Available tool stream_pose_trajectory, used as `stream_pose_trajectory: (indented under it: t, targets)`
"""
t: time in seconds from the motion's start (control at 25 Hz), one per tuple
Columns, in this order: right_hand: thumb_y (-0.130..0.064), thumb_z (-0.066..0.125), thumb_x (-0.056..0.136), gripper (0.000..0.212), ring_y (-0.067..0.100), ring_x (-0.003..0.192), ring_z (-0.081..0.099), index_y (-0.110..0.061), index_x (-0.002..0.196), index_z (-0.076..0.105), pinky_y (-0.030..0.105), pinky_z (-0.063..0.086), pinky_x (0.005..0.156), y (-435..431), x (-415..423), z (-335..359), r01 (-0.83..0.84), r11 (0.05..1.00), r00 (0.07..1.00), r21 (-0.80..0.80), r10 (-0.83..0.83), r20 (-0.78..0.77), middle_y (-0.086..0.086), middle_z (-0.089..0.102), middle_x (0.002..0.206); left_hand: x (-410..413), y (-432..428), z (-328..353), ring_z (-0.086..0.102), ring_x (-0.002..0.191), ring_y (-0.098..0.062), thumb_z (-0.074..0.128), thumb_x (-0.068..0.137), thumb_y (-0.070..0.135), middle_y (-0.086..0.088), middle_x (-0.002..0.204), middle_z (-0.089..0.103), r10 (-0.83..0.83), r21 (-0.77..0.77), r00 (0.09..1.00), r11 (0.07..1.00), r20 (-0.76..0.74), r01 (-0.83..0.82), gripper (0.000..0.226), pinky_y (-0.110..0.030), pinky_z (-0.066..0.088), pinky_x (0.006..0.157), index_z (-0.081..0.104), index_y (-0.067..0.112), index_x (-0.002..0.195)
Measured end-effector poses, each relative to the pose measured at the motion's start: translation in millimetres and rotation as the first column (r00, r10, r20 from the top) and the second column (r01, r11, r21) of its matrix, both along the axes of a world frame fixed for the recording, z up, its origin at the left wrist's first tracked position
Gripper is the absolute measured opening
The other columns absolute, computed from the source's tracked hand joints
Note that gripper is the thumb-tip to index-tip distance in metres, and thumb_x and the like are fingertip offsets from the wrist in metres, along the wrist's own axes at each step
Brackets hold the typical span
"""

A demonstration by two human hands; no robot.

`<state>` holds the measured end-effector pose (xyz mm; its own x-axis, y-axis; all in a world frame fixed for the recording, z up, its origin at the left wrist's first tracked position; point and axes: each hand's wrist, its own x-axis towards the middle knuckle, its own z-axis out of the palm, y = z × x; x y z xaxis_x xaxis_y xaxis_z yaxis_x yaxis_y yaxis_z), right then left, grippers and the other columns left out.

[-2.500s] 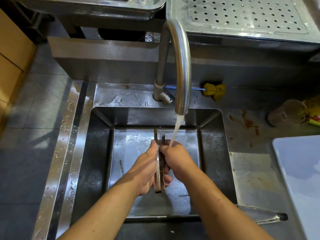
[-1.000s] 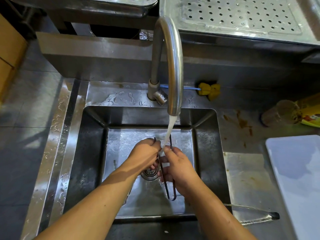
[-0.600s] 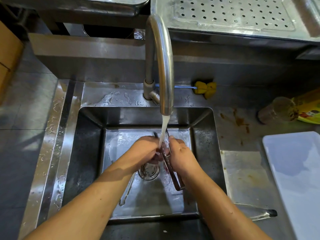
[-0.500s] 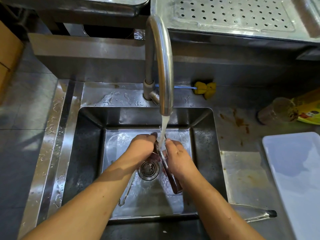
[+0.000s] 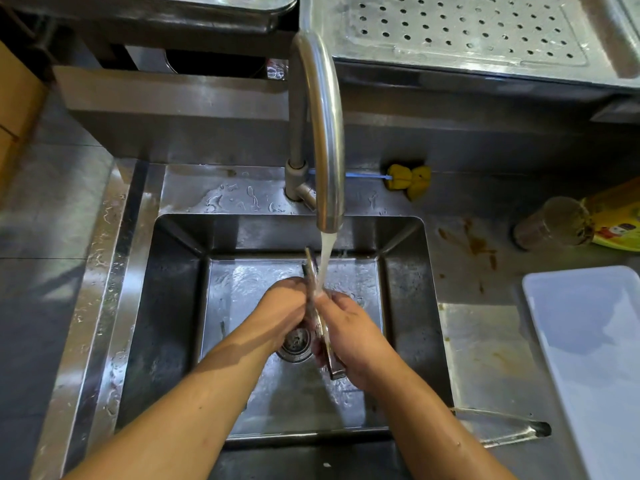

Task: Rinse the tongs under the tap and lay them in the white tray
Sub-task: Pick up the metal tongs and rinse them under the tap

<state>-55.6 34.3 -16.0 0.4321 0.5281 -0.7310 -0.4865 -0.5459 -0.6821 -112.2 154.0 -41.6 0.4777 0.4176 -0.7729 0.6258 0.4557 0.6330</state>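
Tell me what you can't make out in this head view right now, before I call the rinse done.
- Tongs: middle covered by the left hand and right hand; cleanliness unreadable.
- White tray: cut off by the right and bottom edges.
- Second tongs on the counter: near end hidden behind the right forearm.
- Bottle at right: blurred, label unreadable.

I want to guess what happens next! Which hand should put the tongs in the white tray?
Probably the right hand. It already grips the tongs along their length, and the white tray lies on the right of the sink. The left hand would have to cross over.
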Motion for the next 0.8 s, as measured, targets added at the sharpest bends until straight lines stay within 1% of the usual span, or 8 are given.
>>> stream_pose_trajectory:
  t: [0.12,0.2,0.24,0.32,0.44,0.56,0.68,0.8]
  targets:
    - [-0.051,0.062,0.098,0.034,0.006,0.045,0.059,-0.022,0.115,0.067,0.022,0.043,0.041,0.0,5.0,-2.8,-0.055,0.997,0.993,-0.062,0.061,0.101,-0.005,0.069,0.067,-9.0,-5.8,-0.8,0.07,0.056,-0.022,0.045,0.107,0.052,-0.013,0.084,0.077,0.213,-0.338,0.977,0.92,0.014,-0.196,0.06,-0.037,0.063,0.06,0.081,0.009,0.086]
    - [-0.047,0.068,0.095,0.032,0.001,0.05,0.062,-0.021,0.113,0.068,0.018,0.043,0.044,2.1,5.9,-4.5,-0.067,0.986,0.977,-0.151,0.096,0.193,-0.004,0.075,0.079,-13.7,-11.6,-2.1,0.077,0.068,-0.026,0.048,0.101,0.063,-0.013,0.087,0.079,0.291,-0.494,0.954,0.841,0.068,-0.222,0.062,-0.041,0.065,0.061,0.082,0.012,0.092]
    - [-0.043,0.071,0.092,0.029,0.002,0.053,0.064,-0.022,0.112,0.067,0.018,0.044,0.045,2.5,5.2,-5.0,-0.065,0.981,0.967,-0.182,0.108,0.232,-0.002,0.077,0.084,-16.4,-16.3,-1.4,0.075,0.064,-0.022,0.059,0.1,0.057,-0.01,0.082,0.078,0.268,-0.477,0.957,0.859,0.114,-0.184,0.05,-0.034,0.062,0.056,0.08,0.012,0.097]
    - [-0.033,0.072,0.087,0.029,0.009,0.06,0.07,-0.027,0.113,0.061,0.023,0.049,0.048,1.4,3.1,-4.7,-0.048,0.975,0.946,-0.216,0.113,0.304,0.001,0.076,0.085,-18.6,-22.3,-2.2,0.069,0.052,-0.014,0.073,0.095,0.035,-0.006,0.071,0.076,0.116,-0.248,0.988,0.965,0.098,-0.088,0.03,-0.023,0.055,0.047,0.074,0.007,0.106]
    - [-0.024,0.069,0.085,0.039,0.012,0.054,0.069,-0.039,0.115,0.05,0.023,0.045,0.04,-3.7,-1.0,-1.7,-0.101,0.973,0.945,-0.207,0.159,0.285,-0.001,0.072,0.072,-14.3,-16.0,-5.2,0.065,0.045,-0.016,0.063,0.096,0.018,-0.007,0.063,0.075,0.073,0.021,0.996,0.997,-0.057,-0.072,0.018,-0.022,0.049,0.041,0.076,0.007,0.091]
    - [-0.023,0.062,0.089,0.038,0.002,0.043,0.057,-0.042,0.12,0.05,0.016,0.036,0.035,-5.3,-3.7,1.2,-0.111,0.976,0.957,-0.187,0.156,0.246,-0.006,0.066,0.071,-8.9,-6.0,-1.3,0.056,0.036,-0.014,0.058,0.1,0.015,-0.005,0.053,0.067,0.092,0.021,0.995,0.996,-0.045,-0.091,0.03,-0.019,0.043,0.037,0.073,0.01,0.075]
    - [-0.029,0.063,0.086,0.045,0.003,0.05,0.059,-0.037,0.127,0.047,0.014,0.037,0.035,-3.3,0.1,3.9,-0.021,0.986,0.98,-0.165,0.053,0.191,-0.002,0.065,0.084,-10.6,-4.2,5.0,0.071,0.058,-0.012,0.067,0.088,0.012,-0.011,0.076,0.078,-0.113,-0.061,0.993,0.991,0.044,0.115,0.012,-0.027,0.055,0.058,0.074,0.01,0.098]
    - [-0.019,0.058,0.095,0.051,0.014,0.067,0.068,-0.03,0.141,0.041,0.02,0.046,0.044,0.7,6.7,7.8,0.047,0.992,0.997,-0.119,-0.039,0.067,0.01,0.071,0.102,-16.3,-5.5,7.4,0.07,0.059,-0.012,0.069,0.069,0.011,-0.003,0.07,0.076,-0.268,-0.253,0.948,0.918,0.172,0.305,0.051,-0.025,0.054,0.057,0.064,0.009,0.12]
